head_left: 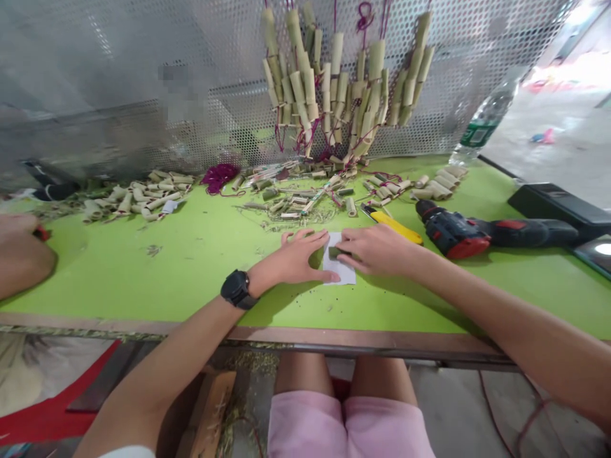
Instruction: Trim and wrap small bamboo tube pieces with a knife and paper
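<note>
A small white sheet of paper (340,275) lies on the green tabletop in front of me. My left hand (303,256), below a black wristwatch (237,289), is spread, with its fingertips and thumb on the sheet's left side. From the right, my right hand (370,249) has its fingers closed round a short dark green bamboo piece (333,252), which lies over the paper. Small dark specks are scattered on the table near the sheet.
A yellow cutter (396,227) and a cordless drill (451,230) lie to the right. Bamboo pieces (143,196) are heaped at the left; strung bamboo (298,83) hangs behind. A bottle (482,127) stands back right. Another person's hand (23,254) is at far left.
</note>
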The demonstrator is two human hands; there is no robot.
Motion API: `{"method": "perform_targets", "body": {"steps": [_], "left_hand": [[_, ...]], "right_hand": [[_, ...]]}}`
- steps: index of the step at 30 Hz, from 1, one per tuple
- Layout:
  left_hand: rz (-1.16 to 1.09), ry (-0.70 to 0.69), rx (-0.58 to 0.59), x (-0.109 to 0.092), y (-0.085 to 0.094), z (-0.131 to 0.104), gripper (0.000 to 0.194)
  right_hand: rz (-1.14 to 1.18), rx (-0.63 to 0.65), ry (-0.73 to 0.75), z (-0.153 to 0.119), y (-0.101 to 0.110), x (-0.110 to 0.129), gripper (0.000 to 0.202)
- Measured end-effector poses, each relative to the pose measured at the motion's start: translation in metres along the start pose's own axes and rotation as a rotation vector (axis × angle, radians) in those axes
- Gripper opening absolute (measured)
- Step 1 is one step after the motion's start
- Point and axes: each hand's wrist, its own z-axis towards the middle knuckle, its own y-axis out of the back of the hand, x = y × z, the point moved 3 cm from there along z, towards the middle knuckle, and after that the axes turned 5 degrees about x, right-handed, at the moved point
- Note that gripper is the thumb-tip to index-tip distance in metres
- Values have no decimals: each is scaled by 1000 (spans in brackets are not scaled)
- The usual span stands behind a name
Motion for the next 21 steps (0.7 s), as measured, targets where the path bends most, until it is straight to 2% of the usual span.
{"method": "perform_targets", "body": {"steps": [4, 10, 11, 16, 21], "left_hand": [[7, 26, 13, 1, 0, 1, 118], [18, -6, -9, 0, 0, 2, 117], [18, 2, -8, 0, 1, 2, 116], [14, 18, 31, -3, 3, 0, 116], [10, 21, 12, -3, 2, -1, 111]], "right_hand": [[-102, 33, -119, 7, 3, -13, 40], [-79, -47, 15, -2, 5, 8, 25], [-70, -44, 23, -4, 5, 7, 25], [8, -118, -139, -8, 9, -21, 35], [155, -105, -154, -7, 2, -22, 42]]}}
